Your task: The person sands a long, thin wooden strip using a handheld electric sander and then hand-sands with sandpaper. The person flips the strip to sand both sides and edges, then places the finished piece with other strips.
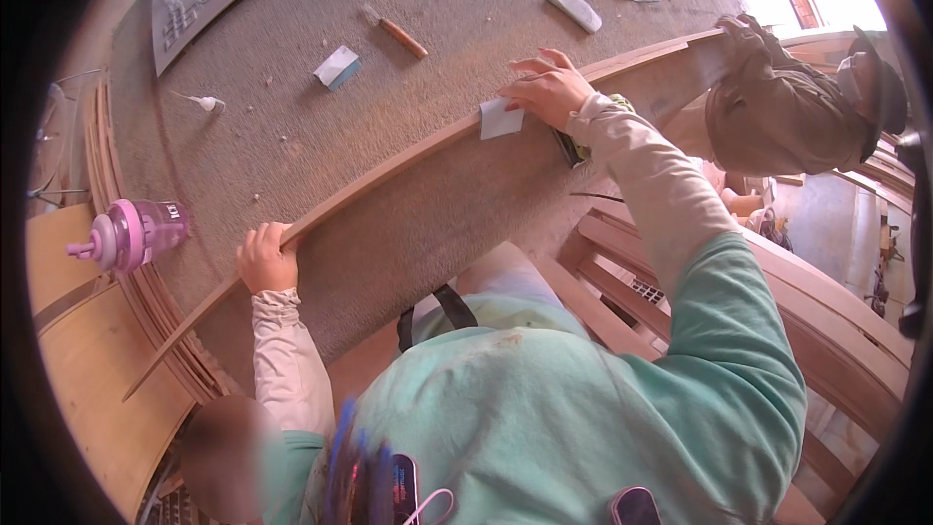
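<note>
A long, thin wooden strip [374, 175] runs on edge from lower left to upper right across the table. My left hand [266, 258] is closed round it near its left part, with the fingers over the far side. Farther along, my right hand [550, 87] reaches over the strip, its outer fingers raised and spread. Its thumb and forefinger touch the upper edge of a pale, folded piece of sandpaper [501, 121], which hangs over the strip's near side. The fingertips' exact grip is partly hidden.
On the carpeted table [321, 136] lie a wooden-handled tool [400, 38], a small block [337, 68], a pale rounded block [575, 9] and a small dropper bottle [207, 103]. A pink drinking bottle [146, 233] lies left. A co-worker [792, 102] stands near the strip's far end.
</note>
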Demonstrator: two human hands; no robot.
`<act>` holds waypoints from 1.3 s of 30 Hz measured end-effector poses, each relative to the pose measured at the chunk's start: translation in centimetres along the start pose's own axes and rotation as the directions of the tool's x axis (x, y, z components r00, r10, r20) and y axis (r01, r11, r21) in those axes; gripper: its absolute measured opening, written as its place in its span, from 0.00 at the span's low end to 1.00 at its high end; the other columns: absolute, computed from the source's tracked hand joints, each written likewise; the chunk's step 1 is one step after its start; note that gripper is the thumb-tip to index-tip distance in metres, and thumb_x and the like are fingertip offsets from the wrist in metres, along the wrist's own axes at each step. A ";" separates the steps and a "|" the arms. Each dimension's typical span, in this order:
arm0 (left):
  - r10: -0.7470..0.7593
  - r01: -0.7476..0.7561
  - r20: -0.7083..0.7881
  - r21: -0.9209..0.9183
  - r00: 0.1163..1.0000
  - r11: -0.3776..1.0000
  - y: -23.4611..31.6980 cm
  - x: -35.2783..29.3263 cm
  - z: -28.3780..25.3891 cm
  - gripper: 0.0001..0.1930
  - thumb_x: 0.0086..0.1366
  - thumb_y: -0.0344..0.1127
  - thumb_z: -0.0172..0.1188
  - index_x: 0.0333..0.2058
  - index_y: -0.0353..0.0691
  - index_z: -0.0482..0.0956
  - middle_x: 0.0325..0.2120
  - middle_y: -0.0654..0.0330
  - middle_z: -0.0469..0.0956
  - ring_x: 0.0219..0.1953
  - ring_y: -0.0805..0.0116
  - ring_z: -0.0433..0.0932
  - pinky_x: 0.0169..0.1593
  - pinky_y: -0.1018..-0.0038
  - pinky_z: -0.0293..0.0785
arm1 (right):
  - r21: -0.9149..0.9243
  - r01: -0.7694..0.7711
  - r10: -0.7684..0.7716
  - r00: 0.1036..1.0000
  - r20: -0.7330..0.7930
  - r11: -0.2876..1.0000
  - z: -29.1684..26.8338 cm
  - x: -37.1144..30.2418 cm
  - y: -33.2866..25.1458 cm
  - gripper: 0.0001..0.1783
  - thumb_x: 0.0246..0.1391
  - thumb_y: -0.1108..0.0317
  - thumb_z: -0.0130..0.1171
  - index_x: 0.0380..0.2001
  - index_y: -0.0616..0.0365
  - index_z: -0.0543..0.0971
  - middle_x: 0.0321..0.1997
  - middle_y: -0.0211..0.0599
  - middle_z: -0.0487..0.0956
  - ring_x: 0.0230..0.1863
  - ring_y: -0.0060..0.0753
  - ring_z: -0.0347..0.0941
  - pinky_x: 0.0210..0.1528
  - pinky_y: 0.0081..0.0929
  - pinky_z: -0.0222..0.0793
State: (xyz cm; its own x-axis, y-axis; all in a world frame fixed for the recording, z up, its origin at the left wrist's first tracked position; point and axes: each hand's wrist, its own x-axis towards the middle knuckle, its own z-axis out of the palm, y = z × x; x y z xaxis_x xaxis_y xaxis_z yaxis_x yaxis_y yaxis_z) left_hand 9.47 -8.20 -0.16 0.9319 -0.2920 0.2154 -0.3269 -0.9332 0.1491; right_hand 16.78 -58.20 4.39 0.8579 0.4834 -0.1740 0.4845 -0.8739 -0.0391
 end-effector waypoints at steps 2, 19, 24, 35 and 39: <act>-0.009 0.009 -0.004 -0.003 1.000 1.000 0.0 -0.1 0.1 0.09 0.55 0.46 0.66 0.30 0.52 0.78 0.27 0.69 0.76 0.34 0.61 0.75 0.37 0.62 0.68 | 0.037 0.043 -0.043 0.999 0.017 0.998 0.0 0.7 -1.4 0.18 0.58 0.58 0.59 0.52 0.34 0.80 0.55 0.20 0.81 0.69 0.29 0.64 0.74 0.51 0.43; 0.043 -0.027 0.100 -0.158 0.994 0.987 12.0 5.9 1.5 0.12 0.53 0.36 0.68 0.38 0.50 0.79 0.34 0.67 0.79 0.39 0.61 0.77 0.44 0.63 0.69 | -0.129 0.352 -0.366 0.925 -0.105 0.927 0.5 3.5 -7.0 0.20 0.53 0.60 0.54 0.49 0.47 0.82 0.62 0.30 0.76 0.70 0.32 0.63 0.75 0.65 0.31; 0.071 -0.044 0.126 -0.201 0.989 0.979 16.5 8.7 2.5 0.12 0.55 0.35 0.66 0.39 0.51 0.79 0.34 0.66 0.80 0.39 0.61 0.77 0.43 0.64 0.71 | -0.173 -0.011 0.041 0.984 0.174 0.985 -4.2 -2.1 3.7 0.24 0.58 0.69 0.51 0.58 0.45 0.74 0.69 0.28 0.68 0.74 0.33 0.56 0.75 0.63 0.32; 0.050 -0.027 0.139 -0.162 0.989 0.986 16.6 8.6 3.0 0.11 0.59 0.42 0.64 0.40 0.51 0.79 0.33 0.66 0.79 0.38 0.60 0.77 0.41 0.62 0.71 | 0.885 -0.422 0.536 0.710 0.457 -0.196 -1.0 -21.3 6.5 0.17 0.64 0.59 0.60 0.50 0.58 0.78 0.43 0.29 0.81 0.42 0.24 0.75 0.41 0.28 0.75; 0.072 -0.034 0.190 -0.196 0.979 0.980 16.1 9.5 2.6 0.11 0.57 0.38 0.65 0.40 0.50 0.78 0.33 0.64 0.79 0.40 0.58 0.77 0.42 0.61 0.72 | 0.872 -0.064 0.549 0.754 0.361 -0.486 0.9 -18.7 2.1 0.16 0.63 0.60 0.62 0.49 0.57 0.78 0.38 0.27 0.79 0.38 0.26 0.75 0.38 0.25 0.74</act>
State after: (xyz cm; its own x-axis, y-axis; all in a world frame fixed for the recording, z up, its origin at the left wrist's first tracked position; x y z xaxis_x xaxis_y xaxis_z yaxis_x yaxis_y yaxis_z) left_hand 13.43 -26.57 1.76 0.9186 -0.3932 0.0382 -0.3833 -0.8635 0.3278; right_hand 1.55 -69.10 6.67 0.8510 -0.1335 -0.5079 -0.4391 0.3496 -0.8276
